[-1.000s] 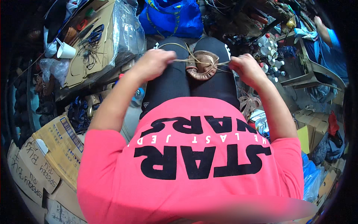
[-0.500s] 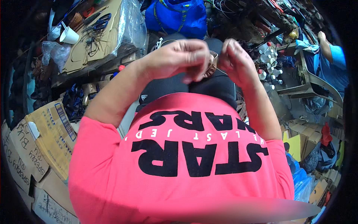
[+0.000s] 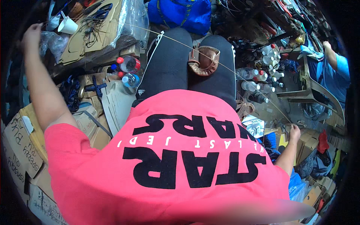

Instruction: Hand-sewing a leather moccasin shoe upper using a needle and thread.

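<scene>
A brown leather shoe upper [image 3: 208, 70] with a gathered, puckered edge rests on my thighs, near the knees. Long pale thread [image 3: 174, 39] runs out from it to both sides, drawn nearly straight. At the far left, my left hand [image 3: 32, 36] is closed in a pinch at one end of that thread. Low on the right, my right hand [image 3: 294, 133] pinches the other end. Both arms are spread wide, well apart from the shoe upper. Whether a needle is on either end is too small to tell.
Cardboard sheets [image 3: 80, 45] and a white cup [image 3: 68, 26] lie at the far left. Bottles stand beside both legs, including a red-capped bottle [image 3: 129, 64]. Beyond my knees sits a blue bag [image 3: 180, 14]. Another person's blue sleeve [image 3: 340, 62] shows right of a chair [image 3: 313, 84].
My hands have moved from close together above my lap to far apart, left hand outward left, right hand outward right and nearer. The thread now stretches between them, and the shoe upper is uncovered.
</scene>
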`<state>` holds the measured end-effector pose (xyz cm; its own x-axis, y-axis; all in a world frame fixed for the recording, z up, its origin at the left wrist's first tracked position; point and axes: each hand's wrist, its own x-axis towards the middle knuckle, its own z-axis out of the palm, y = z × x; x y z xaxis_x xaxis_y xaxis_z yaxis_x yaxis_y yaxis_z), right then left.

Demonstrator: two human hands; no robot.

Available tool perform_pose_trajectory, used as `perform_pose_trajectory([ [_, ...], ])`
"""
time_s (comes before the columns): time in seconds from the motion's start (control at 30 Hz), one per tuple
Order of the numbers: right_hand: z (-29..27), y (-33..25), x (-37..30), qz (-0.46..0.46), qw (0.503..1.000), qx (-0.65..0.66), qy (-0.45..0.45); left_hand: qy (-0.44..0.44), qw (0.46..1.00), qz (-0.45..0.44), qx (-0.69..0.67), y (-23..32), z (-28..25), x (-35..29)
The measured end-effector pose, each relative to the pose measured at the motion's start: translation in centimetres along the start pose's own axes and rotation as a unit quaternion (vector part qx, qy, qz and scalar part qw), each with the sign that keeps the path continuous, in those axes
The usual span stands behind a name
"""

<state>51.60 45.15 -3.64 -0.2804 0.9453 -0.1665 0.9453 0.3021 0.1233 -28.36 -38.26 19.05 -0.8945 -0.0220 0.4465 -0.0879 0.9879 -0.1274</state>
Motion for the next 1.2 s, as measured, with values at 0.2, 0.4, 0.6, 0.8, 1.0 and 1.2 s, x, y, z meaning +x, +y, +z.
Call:
perform_pose_trajectory([
  [0.2,0.8,-24.6,-6.3,-0.389,0.886,0.213,-0.133,-0.213,0.777,0.335,-0.489,24.9,-1.5,-23.7],
  [0.4,-6.7,-40.8,-15.1,-0.478,0.737,0.435,-0.199,-0.392,0.591,0.491,-0.506,37.1,-2.3,-33.3],
  [0.6,-6.2,-43.4,-14.7,-0.507,0.723,0.421,-0.208,-0.422,0.589,0.528,-0.443,38.5,-1.7,-32.9],
  [0.8,-5.8,-43.7,-15.3,-0.546,0.703,0.406,-0.206,-0.579,0.477,0.409,-0.519,38.5,0.1,-33.5],
  [1.0,-4.7,-42.7,-17.2,-0.53,0.705,0.452,-0.13,-0.646,0.413,0.336,-0.547,38.2,1.0,-33.7],
  [1.2,-6.7,-42.2,-18.8,-0.542,0.76,0.348,-0.088,-0.613,0.427,0.411,-0.522,38.3,0.8,-33.5],
])
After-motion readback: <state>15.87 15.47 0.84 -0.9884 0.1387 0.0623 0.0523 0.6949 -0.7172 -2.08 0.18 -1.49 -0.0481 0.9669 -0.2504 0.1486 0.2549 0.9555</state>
